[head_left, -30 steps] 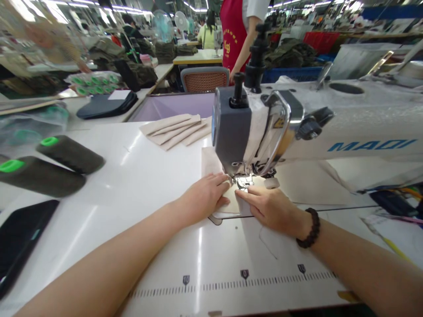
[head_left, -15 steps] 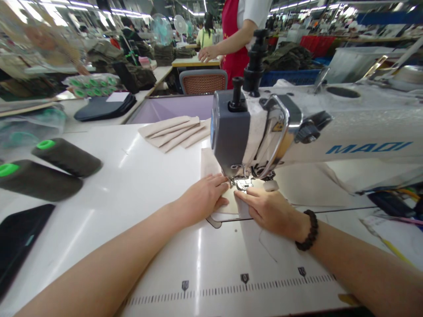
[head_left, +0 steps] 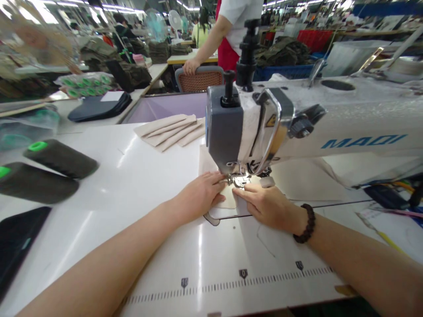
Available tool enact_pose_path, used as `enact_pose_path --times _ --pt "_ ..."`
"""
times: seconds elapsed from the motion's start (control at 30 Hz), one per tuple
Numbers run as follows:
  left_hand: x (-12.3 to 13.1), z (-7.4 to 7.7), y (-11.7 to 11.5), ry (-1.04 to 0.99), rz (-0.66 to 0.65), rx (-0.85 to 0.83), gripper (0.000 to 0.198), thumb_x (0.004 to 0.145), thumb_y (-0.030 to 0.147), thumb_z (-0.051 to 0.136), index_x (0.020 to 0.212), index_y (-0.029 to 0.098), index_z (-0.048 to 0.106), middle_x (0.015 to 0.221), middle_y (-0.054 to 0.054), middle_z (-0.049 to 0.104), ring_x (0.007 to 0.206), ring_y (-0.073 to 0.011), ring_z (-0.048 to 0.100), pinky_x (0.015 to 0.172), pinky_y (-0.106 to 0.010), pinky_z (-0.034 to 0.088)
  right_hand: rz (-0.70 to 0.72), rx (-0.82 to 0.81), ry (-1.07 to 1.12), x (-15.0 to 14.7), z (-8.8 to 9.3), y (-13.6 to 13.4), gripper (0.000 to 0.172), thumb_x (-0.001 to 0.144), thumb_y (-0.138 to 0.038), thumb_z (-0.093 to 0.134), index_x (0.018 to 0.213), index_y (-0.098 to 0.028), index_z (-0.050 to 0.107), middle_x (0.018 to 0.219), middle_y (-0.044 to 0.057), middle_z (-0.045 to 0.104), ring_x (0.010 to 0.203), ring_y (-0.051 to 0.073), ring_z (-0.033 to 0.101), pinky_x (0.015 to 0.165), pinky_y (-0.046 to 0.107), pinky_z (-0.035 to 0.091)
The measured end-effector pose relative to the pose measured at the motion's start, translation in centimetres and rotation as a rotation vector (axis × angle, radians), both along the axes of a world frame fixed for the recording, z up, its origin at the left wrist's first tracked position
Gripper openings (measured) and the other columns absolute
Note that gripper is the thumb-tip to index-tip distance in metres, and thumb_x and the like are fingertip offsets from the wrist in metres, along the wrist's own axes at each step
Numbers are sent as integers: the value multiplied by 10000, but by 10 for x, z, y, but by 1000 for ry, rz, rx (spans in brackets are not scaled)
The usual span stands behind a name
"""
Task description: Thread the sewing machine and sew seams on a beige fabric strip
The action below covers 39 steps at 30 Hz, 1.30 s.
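A beige fabric piece (head_left: 205,162) lies flat under the presser foot (head_left: 238,180) of a white and grey sewing machine (head_left: 264,127). My left hand (head_left: 202,194) rests flat on the fabric just left of the foot, fingers together and pointing at the needle. From the right, my right hand (head_left: 266,204) presses the fabric's near edge, its fingertips just before the foot. A dark bead bracelet (head_left: 304,226) circles my right wrist. Neither hand grips the cloth; both press it down on the white table (head_left: 139,185).
A stack of beige fabric strips (head_left: 170,130) lies behind my left hand. Two dark thread cones (head_left: 53,169) with green cores lie at the left, a black phone (head_left: 16,242) nearer me. A printed ruler (head_left: 244,281) runs along the front edge. A person in a red apron (head_left: 228,31) stands behind, a hand on a chair (head_left: 198,79).
My hands stay pressed on the fabric at the presser foot, barely shifted. The view has dropped slightly. The person in the red apron has turned and put a hand on the chair back.
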State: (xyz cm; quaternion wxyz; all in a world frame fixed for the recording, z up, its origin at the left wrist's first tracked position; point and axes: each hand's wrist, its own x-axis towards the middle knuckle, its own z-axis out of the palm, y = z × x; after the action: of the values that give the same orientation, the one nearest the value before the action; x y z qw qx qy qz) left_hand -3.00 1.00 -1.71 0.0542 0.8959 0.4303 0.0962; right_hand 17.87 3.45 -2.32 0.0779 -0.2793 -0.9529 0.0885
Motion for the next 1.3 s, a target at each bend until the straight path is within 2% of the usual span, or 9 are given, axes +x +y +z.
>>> enact_pose_path --times 0.13,0.27,0.4,0.5,0.63,0.77,1.03,1.3 --pt "3 1 -11 -44 -91 -22 160 871 169 454 877 130 609 986 -70 575 926 -182 519 851 -311 437 123 -52 84 5 0 1 322 779 -100 396 1042 -133 580 772 38 561 670 135 499 586 243 328" --pt "5 3 -18 -100 -88 -82 153 851 233 511 816 129 617 897 -54 587 826 -166 525 751 -282 456 237 -17 103 7 3 -1 298 781 -125 374 922 -157 635 674 20 497 598 134 425 546 269 270" --pt "4 3 -18 -148 -77 -109 125 828 228 550 794 131 620 885 -46 592 821 -163 529 720 -262 452 276 16 87 9 5 -1 300 779 -134 365 871 -171 648 646 13 462 562 135 372 527 289 225" --pt "5 3 -18 -143 -83 -92 158 851 217 510 779 133 622 875 -42 594 809 -156 531 708 -255 449 289 32 82 10 5 -1 293 792 -142 366 880 -171 644 649 13 461 563 135 371 531 291 226" --pt "6 2 -19 -105 -91 -23 224 883 208 443 768 138 621 852 -43 593 796 -147 531 693 -253 444 282 49 84 9 4 -1 292 809 -139 362 958 -158 613 663 16 476 575 136 393 532 285 246" --pt "6 0 -19 -84 -119 19 243 896 219 419 780 150 622 824 -41 583 770 -142 526 670 -256 440 271 64 -12 7 5 -2 301 808 -150 400 1050 -160 578 690 16 508 589 141 423 527 289 259" --pt "5 0 -19 -32 -127 -19 209 892 189 420 834 138 614 873 -59 583 844 -165 534 759 -274 455 183 19 -95 3 8 -6 294 810 -149 433 1067 -171 574 734 22 544 627 143 467 536 275 276" --pt "4 -1 -13 -52 -64 -33 211 892 164 397 926 129 602 946 -71 576 912 -175 532 808 -290 470 72 1 -30 1 2 -2 345 794 -117 426 1111 -161 553 790 27 578 643 136 516 564 250 330"
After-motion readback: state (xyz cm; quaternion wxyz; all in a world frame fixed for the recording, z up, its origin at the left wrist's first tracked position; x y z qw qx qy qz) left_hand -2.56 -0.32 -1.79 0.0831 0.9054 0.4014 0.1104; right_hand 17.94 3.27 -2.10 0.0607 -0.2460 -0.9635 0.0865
